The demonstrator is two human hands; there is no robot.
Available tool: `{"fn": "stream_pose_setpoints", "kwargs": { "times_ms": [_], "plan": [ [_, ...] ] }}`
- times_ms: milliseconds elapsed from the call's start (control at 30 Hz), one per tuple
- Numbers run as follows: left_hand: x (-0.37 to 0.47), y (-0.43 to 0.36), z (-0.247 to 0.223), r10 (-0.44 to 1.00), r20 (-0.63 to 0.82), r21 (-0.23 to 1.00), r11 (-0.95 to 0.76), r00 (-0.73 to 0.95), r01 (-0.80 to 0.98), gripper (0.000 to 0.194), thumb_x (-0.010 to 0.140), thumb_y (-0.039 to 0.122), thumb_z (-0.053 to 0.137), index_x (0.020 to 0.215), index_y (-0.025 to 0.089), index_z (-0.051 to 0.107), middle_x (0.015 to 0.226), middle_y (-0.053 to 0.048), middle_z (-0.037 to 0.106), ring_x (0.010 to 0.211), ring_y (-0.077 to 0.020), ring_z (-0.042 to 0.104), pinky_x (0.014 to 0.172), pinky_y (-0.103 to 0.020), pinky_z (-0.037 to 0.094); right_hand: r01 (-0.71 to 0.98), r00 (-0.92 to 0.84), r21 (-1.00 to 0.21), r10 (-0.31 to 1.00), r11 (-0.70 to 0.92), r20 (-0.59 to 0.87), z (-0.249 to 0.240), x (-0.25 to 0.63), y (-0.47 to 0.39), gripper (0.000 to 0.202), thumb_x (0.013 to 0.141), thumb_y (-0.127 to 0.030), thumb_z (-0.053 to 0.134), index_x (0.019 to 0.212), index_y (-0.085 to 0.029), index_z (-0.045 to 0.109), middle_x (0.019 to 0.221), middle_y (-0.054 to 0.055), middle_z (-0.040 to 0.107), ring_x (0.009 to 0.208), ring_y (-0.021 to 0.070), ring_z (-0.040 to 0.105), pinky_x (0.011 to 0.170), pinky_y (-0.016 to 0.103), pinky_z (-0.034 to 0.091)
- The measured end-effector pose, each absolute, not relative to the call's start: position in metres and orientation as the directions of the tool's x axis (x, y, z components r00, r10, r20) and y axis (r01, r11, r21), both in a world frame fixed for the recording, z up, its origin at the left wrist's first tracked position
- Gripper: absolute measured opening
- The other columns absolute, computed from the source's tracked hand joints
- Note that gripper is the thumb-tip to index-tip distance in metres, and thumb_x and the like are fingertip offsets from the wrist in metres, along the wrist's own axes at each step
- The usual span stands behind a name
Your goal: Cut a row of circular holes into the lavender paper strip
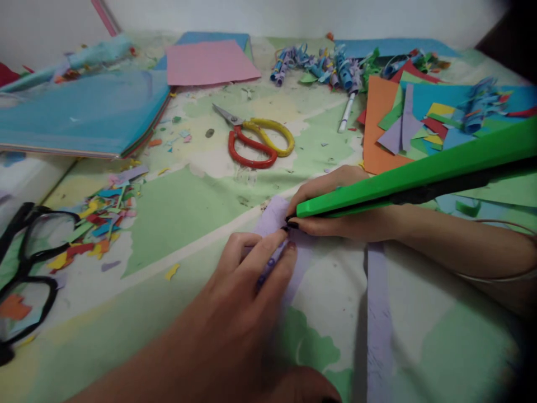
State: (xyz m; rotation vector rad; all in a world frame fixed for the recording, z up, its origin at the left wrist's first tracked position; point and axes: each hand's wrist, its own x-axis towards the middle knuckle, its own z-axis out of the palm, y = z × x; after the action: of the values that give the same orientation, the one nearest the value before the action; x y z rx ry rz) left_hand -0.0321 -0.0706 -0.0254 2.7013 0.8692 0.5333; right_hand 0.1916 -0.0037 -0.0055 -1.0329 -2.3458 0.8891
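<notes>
Both hands meet over a flat purple paper strip, a little right of the middle of the table; the left hand comes in from the near side, its grip loosely open, fingers bent and slightly parted, their tips pressing on the strip, its thumb well apart from them; a small rolled purple curl shows between two of its fingers. The right hand reaches in from the right, its grip narrowed, finger and thumb tips close together at the strip; whether they pinch the paper cannot be told; a long, smooth green bar with a black underside slants across this hand, and what bears it is unclear.

Farther off lie scissors with pointed metal blades and rounded red and yellow handles; at the left, black-framed glasses sit beside jagged, many-coloured paper scraps; past them is a stack of blue sheets; far right, curly paper rolls stand out beyond flat orange paper; a narrow purple strip runs down the near right.
</notes>
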Motion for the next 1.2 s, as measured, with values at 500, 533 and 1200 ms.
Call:
{"fn": "stream_pose_setpoints", "kwargs": {
  "times_ms": [500,533,1200],
  "plan": [
    [-0.049,-0.055,-0.015,0.359,0.110,0.312,-0.898,0.927,0.311,0.051,0.086,0.020,0.044,0.137,0.018,0.042,0.145,-0.005,0.042,0.139,-0.0232,0.028,0.109,-0.043,0.034,0.520,-0.621,-0.658,0.770,0.544,0.147,-0.008,0.193,0.000,0.013,0.082,-0.026,0.059,0.084,-0.017,0.067,0.078,0.000,0.070,0.067,0.0092,0.061,0.062,0.018,0.046],
    [-0.047,-0.057,-0.014,0.343,0.110,0.299,-0.907,0.933,0.298,0.051,0.086,0.020,0.043,0.137,0.018,0.043,0.144,-0.006,0.044,0.137,-0.0236,0.031,0.108,-0.043,0.035,0.521,-0.623,-0.660,0.770,0.542,0.141,-0.007,0.193,0.000,0.013,0.082,-0.027,0.060,0.085,-0.018,0.067,0.080,-0.001,0.070,0.069,0.0089,0.061,0.064,0.017,0.046],
    [-0.022,-0.050,-0.022,0.274,0.447,-0.183,-0.904,0.851,0.387,0.033,0.091,0.022,0.051,0.110,-0.003,0.061,0.109,-0.021,0.067,0.100,-0.0336,0.064,0.086,-0.046,0.052,0.440,-0.659,-0.822,0.751,0.361,-0.023,-0.007,0.197,0.007,0.018,0.083,-0.028,0.057,0.087,-0.012,0.066,0.063,-0.003,0.061,0.052,0.0047,0.052,0.049,0.013,0.043]
  ]
}}
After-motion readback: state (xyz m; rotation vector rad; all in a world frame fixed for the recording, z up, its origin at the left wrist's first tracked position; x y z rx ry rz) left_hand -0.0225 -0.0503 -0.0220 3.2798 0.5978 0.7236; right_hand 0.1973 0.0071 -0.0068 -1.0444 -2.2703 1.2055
